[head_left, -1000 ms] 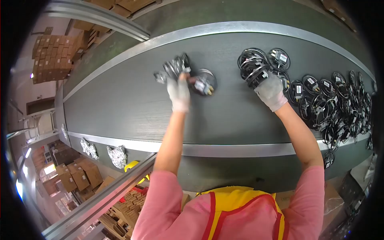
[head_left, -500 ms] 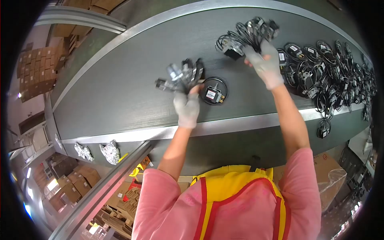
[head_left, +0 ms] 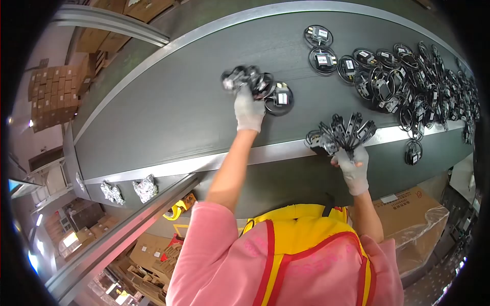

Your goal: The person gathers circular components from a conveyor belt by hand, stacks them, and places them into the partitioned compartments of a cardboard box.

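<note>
My left hand, in a pale glove, is closed on a bunch of thermostats with coiled black tubes, blurred by motion, above the belt. A single thermostat with a white label lies right beside that hand; whether they touch I cannot tell. My right hand, also gloved, grips another bunch of thermostats by its lower end, over the belt's near metal edge. The bunch's coils fan out above the fingers. Farther off lie two labelled thermostats, one behind the other.
A dense pile of thermostats covers the right of the dark belt; one coil hangs over the near rail. A metal bar slants at lower left. Foil-wrapped lumps sit along the edge. A carton stands at right.
My right hand has come back toward me with its bunch, uncovering two thermostats at the far side. My left hand has moved away from me, and the single thermostat lies slightly farther off.
</note>
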Available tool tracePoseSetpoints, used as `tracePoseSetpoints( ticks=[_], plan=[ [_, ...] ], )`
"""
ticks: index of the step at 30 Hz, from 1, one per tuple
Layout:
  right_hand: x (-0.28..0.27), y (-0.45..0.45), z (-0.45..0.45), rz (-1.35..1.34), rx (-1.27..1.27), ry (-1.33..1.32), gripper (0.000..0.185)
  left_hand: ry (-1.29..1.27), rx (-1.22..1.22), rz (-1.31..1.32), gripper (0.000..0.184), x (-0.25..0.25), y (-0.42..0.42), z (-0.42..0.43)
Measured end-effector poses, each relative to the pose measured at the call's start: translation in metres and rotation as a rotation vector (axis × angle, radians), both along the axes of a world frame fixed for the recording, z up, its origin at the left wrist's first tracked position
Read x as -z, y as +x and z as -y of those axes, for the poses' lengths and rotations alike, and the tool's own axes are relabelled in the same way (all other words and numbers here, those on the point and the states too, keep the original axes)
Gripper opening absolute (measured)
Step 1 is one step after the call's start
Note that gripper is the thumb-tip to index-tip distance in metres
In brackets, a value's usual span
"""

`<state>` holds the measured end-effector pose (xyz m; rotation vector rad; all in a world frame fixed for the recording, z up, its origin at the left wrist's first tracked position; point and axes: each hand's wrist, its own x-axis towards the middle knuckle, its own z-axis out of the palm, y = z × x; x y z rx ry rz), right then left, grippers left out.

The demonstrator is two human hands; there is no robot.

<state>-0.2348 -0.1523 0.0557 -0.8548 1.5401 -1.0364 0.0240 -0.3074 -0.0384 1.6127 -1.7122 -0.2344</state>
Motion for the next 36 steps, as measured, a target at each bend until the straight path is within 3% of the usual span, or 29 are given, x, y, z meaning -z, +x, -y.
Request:
tracePoseSetpoints(
  ticks=[3, 6, 9, 10, 13, 14, 15, 17, 19, 20, 21, 22, 23, 29, 30, 32, 34, 36],
  plan=[
    [-0.001, -0.001, -0.023, 0.027, 0.018, 0.054, 0.011, 0.662, -0.340, -0.693, 0.016, -0.048, -0.008, -0.043],
    [-0.011, 0.000, -0.039, 0.060, 0.031, 0.110, 0.011, 0.617, -0.305, -1.062, 0.013, -0.052, 0.001, -0.067],
    [-0.019, 0.002, -0.052, 0.086, 0.083, 0.129, 0.010, 0.473, -0.240, -1.188, 0.014, -0.066, 0.000, -0.064],
    [-0.020, 0.003, -0.058, 0.101, 0.101, 0.113, 0.010, 0.352, -0.188, -1.137, 0.014, -0.049, -0.002, -0.060],
    [-0.030, 0.002, -0.078, 0.132, 0.193, 0.116, 0.011, 0.157, 0.143, -0.245, 0.020, -0.009, 0.011, -0.050],
    [-0.033, 0.002, -0.084, 0.143, 0.238, 0.122, 0.012, -0.028, 0.212, 0.043, 0.031, 0.020, 0.020, -0.046],
    [-0.038, 0.002, -0.089, 0.160, 0.248, 0.115, 0.014, -0.089, 0.271, 0.321, 0.043, 0.006, 0.017, -0.047],
    [-0.050, -0.001, -0.102, 0.173, 0.306, 0.099, 0.017, -0.337, 0.386, 0.409, 0.047, 0.003, 0.018, -0.037],
    [-0.059, -0.011, -0.115, 0.227, 0.329, 0.032, 0.018, 0.003, 0.352, 0.449, 0.046, 0.005, 0.017, -0.043],
    [-0.053, -0.020, -0.125, 0.187, 0.320, 0.052, 0.019, -0.089, 0.340, 0.530, 0.037, 0.013, 0.016, -0.043],
    [-0.063, -0.025, -0.129, 0.173, 0.339, 0.053, 0.020, 0.153, 0.239, 0.535, 0.033, 0.016, 0.012, -0.045],
    [-0.050, -0.031, -0.134, 0.140, 0.373, 0.055, 0.023, -0.244, 0.304, 0.570, 0.033, 0.014, 0.002, -0.041],
    [-0.048, -0.037, -0.140, 0.183, 0.389, 0.036, 0.025, -0.376, 0.364, 0.507, 0.034, -0.007, -0.015, -0.045],
    [-0.085, -0.084, -0.200, 0.285, 0.610, -0.129, 0.030, 0.053, 0.379, 0.801, 0.048, -0.025, -0.019, -0.035],
    [-0.096, -0.092, -0.214, 0.266, 0.668, -0.143, 0.030, 0.106, 0.366, 0.733, 0.051, -0.029, -0.026, -0.034],
    [-0.116, -0.112, -0.248, 0.224, 0.825, -0.155, 0.027, 0.150, 0.347, 0.293, 0.048, -0.038, -0.057, -0.040],
    [-0.140, -0.138, -0.286, 0.080, 0.982, -0.140, 0.023, 0.573, 0.203, -0.413, 0.047, -0.092, -0.107, -0.073],
    [-0.128, -0.170, -0.328, -0.025, 1.106, -0.199, 0.020, 0.615, 0.409, -0.565, 0.042, -0.095, -0.147, -0.097]
  ],
)
